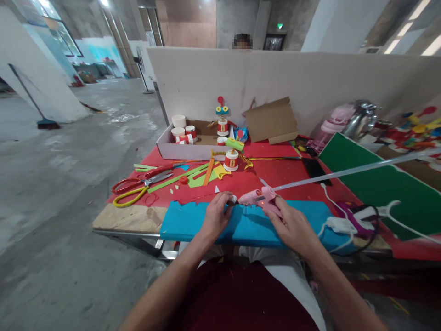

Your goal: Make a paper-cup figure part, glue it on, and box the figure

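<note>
You are working in moderate, cool ambient light. Bright sources lie at the frame's top: the window [64, 39] at left, a lamp [104, 2] that flares to white, and pale overexposed strips [399, 30] at upper right. Note the dull sheen on the floor [82, 161] and sharp highlights on the metal flask [361, 119]. Your hands cast soft, faint shadows on the blue sheet [193, 220]. An orange point glows on the glue gun [259, 197]. Expect wide-angle distortion: the outer pillars [37, 69] lean and your forearms stretch. Detail softens toward the edges. A pixelated block covers the person's head [242, 42].
</note>
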`<state>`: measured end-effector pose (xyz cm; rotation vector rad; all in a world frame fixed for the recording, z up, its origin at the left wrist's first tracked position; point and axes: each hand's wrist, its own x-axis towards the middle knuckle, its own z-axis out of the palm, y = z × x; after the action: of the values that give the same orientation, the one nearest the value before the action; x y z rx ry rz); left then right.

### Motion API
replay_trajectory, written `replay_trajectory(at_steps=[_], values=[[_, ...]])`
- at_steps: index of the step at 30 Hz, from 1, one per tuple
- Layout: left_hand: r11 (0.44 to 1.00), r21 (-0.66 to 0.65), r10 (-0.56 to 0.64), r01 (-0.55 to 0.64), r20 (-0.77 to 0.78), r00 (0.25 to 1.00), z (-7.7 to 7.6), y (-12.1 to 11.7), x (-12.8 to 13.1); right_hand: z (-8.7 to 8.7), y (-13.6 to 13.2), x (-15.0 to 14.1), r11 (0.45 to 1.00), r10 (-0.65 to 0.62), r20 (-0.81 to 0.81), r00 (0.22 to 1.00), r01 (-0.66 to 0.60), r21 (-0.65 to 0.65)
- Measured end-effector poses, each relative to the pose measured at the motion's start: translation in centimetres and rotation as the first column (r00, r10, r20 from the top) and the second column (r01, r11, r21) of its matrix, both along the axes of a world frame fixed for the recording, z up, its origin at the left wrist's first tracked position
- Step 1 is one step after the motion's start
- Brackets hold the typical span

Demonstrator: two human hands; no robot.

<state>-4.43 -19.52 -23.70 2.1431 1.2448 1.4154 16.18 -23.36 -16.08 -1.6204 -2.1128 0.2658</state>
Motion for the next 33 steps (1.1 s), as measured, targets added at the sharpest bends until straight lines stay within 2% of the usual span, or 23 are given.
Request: replay_trajectory(at_steps=[8, 15, 33], values=[[1.0, -0.02, 0.005, -0.005, -0.004, 1.0, 0.03, 0.08, -0.02, 0.21, -0.23, -0.07, 1.0, 0.028, -0.014, 1.0, -0.028, 0.004], [0.999, -0.031, 0.006, -0.006, -0.007, 1.0, 0.14, 0.02, 0.0, 0.32, 0.0, 0.02, 1.0, -0.018, -0.04, 0.999, 0.018, 0.016], [0.999, -0.04, 0.008, -0.008, -0.015, 1.0, 0.07, 0.02, 0.05, 0.1, 0.05, -0.23, 0.999, -0.02, 0.049, 0.999, 0.018, 0.04]])
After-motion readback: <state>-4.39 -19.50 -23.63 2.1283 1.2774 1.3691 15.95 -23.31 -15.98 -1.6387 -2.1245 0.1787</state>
